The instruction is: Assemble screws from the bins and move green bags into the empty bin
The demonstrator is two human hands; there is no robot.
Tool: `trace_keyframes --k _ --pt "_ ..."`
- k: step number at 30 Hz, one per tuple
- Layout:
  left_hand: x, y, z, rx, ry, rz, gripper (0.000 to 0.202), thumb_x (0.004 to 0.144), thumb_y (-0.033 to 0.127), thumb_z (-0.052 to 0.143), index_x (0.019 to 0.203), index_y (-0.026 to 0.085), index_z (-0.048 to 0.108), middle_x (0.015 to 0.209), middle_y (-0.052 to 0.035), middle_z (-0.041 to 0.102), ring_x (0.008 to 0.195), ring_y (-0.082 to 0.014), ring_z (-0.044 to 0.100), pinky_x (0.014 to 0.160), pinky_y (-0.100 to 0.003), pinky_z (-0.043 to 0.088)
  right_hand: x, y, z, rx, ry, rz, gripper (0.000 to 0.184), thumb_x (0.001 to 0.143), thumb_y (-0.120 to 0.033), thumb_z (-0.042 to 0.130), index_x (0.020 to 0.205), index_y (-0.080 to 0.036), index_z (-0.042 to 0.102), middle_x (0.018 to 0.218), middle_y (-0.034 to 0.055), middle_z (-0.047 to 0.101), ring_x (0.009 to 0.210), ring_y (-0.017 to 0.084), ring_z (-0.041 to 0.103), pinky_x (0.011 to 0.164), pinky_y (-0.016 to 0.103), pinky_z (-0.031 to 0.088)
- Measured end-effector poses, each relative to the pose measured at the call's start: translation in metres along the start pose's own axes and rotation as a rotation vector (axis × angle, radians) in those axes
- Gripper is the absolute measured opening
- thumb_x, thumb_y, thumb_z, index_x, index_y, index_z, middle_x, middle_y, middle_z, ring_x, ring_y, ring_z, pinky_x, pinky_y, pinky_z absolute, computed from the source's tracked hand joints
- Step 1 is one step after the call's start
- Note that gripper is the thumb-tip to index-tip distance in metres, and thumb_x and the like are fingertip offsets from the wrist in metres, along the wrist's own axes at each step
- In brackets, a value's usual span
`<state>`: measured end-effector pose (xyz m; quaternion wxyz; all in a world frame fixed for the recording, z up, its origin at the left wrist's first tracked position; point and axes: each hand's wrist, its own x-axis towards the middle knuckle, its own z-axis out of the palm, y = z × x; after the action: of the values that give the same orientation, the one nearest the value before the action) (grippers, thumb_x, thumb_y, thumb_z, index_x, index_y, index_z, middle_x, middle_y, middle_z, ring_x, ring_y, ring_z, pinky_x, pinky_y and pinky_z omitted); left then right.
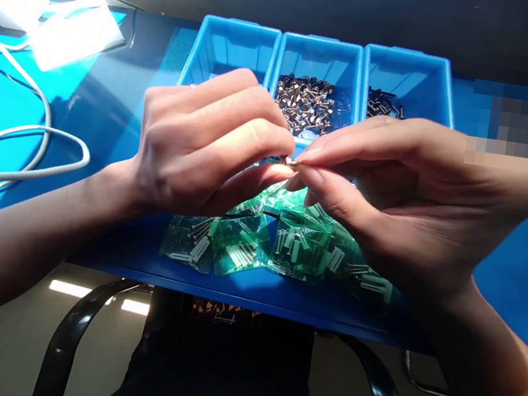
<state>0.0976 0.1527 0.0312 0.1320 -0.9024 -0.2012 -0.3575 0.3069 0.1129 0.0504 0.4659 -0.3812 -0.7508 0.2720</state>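
A small metal screw [293,163] is pinched between the fingertips of both hands, above the blue table. My left hand [213,142] is closed around its left end with thumb and index finger. From the other side, my right hand [407,192] grips the threaded end with thumb and fingertips. Just below lie several green-tinted clear packets [242,247] with screws and white wall plugs inside; my hands partly cover them. Behind my hands, a pile of shiny screws [304,102] fills part of the middle bin [321,52].
A left blue bin [240,37] and a right blue bin [408,64] flank the middle one; dark screws [380,101] lie in the right bin. White cable [42,134] loops over the table [121,165] at left, near a bright white object [78,34]. Black chair armrests [64,340] stand below.
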Motion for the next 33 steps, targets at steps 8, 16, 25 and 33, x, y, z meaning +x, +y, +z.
trace_keyframes --k 8,16,25,33 --pt "0.002 -0.002 -0.002 0.095 0.008 0.062 0.026 0.085 0.036 0.062 0.102 0.017 0.058 0.092 -0.0029 0.069 0.084 -0.0194 0.066 0.063 -0.032 0.055 -0.004 0.004 0.004 0.006 0.052 -0.009 0.023 0.076 -0.012 0.074 0.094 -0.026 0.071 0.093 -0.0013 0.071 0.082 0.018 0.069 0.072 0.036 0.064" --pt "0.002 -0.004 -0.002 0.068 0.037 0.076 0.025 0.087 0.034 0.061 0.101 0.014 0.061 0.092 -0.0047 0.068 0.085 -0.0201 0.067 0.064 -0.033 0.055 -0.004 0.006 0.011 0.103 0.071 0.010 0.015 0.082 -0.015 0.068 0.094 -0.024 0.070 0.091 0.0012 0.069 0.079 0.017 0.068 0.072 0.037 0.064" --pt "-0.001 -0.011 0.000 0.170 0.063 -0.012 0.017 0.084 0.025 0.061 0.100 0.018 0.062 0.096 -0.0027 0.068 0.085 -0.0179 0.063 0.066 -0.033 0.053 0.001 0.012 0.006 -0.041 0.200 0.054 0.018 0.084 -0.014 0.065 0.096 -0.027 0.068 0.091 -0.0003 0.068 0.078 0.016 0.068 0.072 0.033 0.062" --pt "-0.002 -0.021 0.002 0.229 0.046 -0.097 0.013 0.085 0.023 0.060 0.098 0.018 0.061 0.095 -0.0043 0.068 0.085 -0.0170 0.059 0.066 -0.032 0.047 0.009 0.020 -0.012 -0.178 0.056 -0.104 0.037 0.084 -0.012 0.062 0.121 -0.020 0.063 0.113 0.0064 0.065 0.098 0.016 0.064 0.084 0.032 0.057"
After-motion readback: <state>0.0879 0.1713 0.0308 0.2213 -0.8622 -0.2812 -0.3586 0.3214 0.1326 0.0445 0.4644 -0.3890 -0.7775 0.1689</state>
